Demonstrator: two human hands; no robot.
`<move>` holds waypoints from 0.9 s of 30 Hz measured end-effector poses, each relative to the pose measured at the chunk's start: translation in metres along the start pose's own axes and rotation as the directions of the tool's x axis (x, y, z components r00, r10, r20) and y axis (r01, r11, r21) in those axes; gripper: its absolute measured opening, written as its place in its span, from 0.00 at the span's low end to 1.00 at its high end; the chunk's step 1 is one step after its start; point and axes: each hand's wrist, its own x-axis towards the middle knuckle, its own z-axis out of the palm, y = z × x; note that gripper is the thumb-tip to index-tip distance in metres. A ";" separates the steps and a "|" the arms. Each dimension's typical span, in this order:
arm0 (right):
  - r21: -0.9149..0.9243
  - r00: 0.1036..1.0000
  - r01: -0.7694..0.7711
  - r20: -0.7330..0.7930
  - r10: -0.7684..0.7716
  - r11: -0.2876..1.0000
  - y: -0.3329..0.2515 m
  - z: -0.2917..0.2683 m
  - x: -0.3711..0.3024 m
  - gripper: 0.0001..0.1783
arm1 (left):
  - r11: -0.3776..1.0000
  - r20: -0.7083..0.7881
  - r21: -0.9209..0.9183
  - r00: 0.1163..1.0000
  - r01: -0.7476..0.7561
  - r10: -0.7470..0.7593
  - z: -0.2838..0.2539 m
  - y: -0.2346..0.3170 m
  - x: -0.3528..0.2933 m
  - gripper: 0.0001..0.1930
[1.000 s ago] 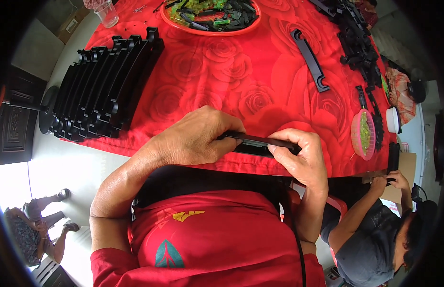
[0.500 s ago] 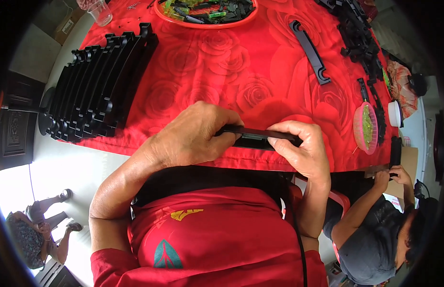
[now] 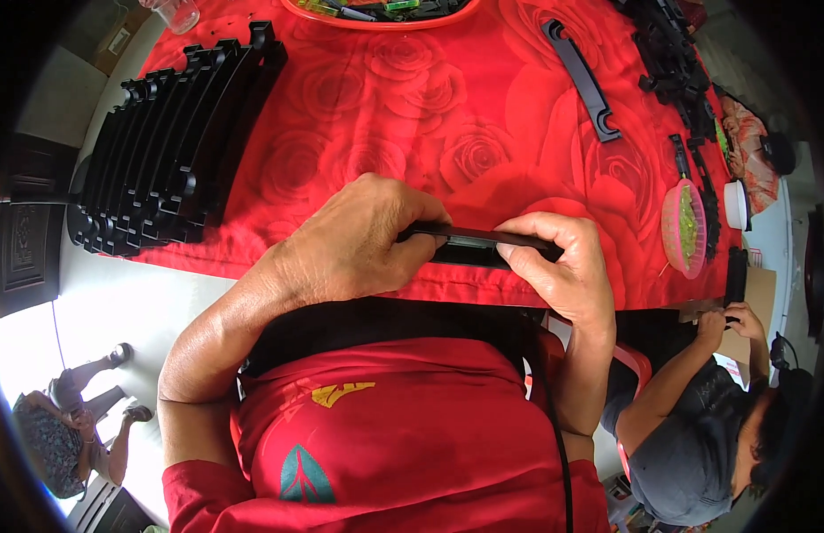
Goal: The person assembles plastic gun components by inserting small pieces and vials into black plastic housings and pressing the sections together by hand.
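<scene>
Between my two hands is a long black plastic bar-shaped part (image 3: 469, 252), held level above the table's near edge. A pale, glossy strip shows along its inner side. My left hand (image 3: 358, 240) is closed round its left end, fingers curled and thumb pressed against it. My right hand (image 3: 563, 258) pinches the right end, thumb on the near side and forefinger along the top. Both ends of the part are hidden by my fingers. Farther off to the right, a similar single black part (image 3: 582, 82) with curved notched ends lies on the red tablecloth (image 3: 376, 124).
Several black parts stand in a row (image 3: 172, 142) at left. A red-rimmed tray (image 3: 385, 24) of small green and black pieces sits at the far edge. Black parts pile up (image 3: 674, 71) far right, near a pink basket (image 3: 684, 229). A co-worker (image 3: 687, 426) sits at right.
The view has shifted a little, so the tray and the table things sit higher in the picture. My hands keep the same grip on the black part.
</scene>
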 end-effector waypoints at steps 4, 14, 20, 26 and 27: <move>0.018 1.000 -0.018 0.004 0.018 1.000 -0.001 0.000 -0.001 0.08 | 1.000 -0.003 0.015 1.000 0.007 -0.007 0.001 0.001 -0.001 0.12; -0.069 0.996 0.082 -0.023 -0.084 0.994 -0.024 0.014 -0.001 0.09 | 0.949 0.073 0.269 0.986 -0.162 0.148 -0.013 0.015 -0.014 0.15; -0.207 0.978 0.196 -0.037 -0.207 0.959 -0.035 0.018 0.002 0.11 | 0.910 0.004 0.408 0.997 -0.068 0.072 0.009 0.017 -0.011 0.13; -0.183 0.972 0.206 -0.077 -0.223 0.961 -0.024 0.022 0.000 0.13 | 0.926 -0.090 0.367 0.988 -0.086 0.127 0.017 0.010 -0.011 0.12; -0.207 0.955 0.256 -0.097 -0.280 0.944 -0.022 0.022 -0.001 0.14 | 0.920 -0.106 0.384 0.986 -0.081 0.131 0.018 0.011 -0.010 0.13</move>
